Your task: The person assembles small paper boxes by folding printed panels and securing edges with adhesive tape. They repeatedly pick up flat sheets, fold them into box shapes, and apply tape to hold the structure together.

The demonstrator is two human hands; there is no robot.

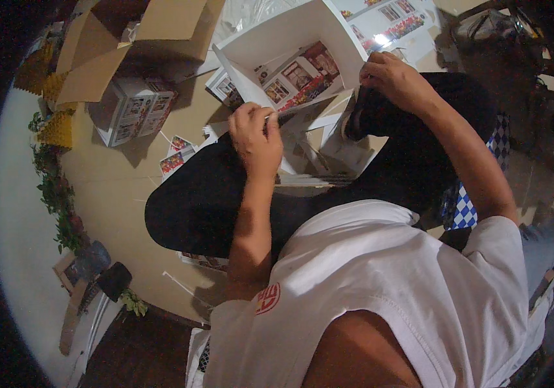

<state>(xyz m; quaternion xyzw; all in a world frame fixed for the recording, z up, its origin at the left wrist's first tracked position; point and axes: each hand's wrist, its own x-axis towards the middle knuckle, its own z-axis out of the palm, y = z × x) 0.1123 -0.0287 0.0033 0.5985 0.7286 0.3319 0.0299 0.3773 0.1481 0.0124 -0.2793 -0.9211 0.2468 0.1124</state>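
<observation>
A white open-topped box [338, 29] is in front of me, tilted toward me. A printed sheet [298, 76] with windows and red flowers lies in it. My left hand [255, 137] is closed at the box's near left corner, fingers curled over the edge. At its near right corner, my right hand [398, 79] is closed with the fingertips pinching the rim. Between my dark-trousered legs, below the box, stands an open carton [371, 158] with loose pale card pieces [321, 147] in it. Part of it is hidden by the white box.
A large brown cardboard box [173, 22] stands open at the far left. Beside it sits a printed white box [144, 110]. Small printed cards [175, 158] lie on the floor by my left knee. Leafy plants [54, 187] line the left wall. Clear plastic wrap [251, 14] lies behind.
</observation>
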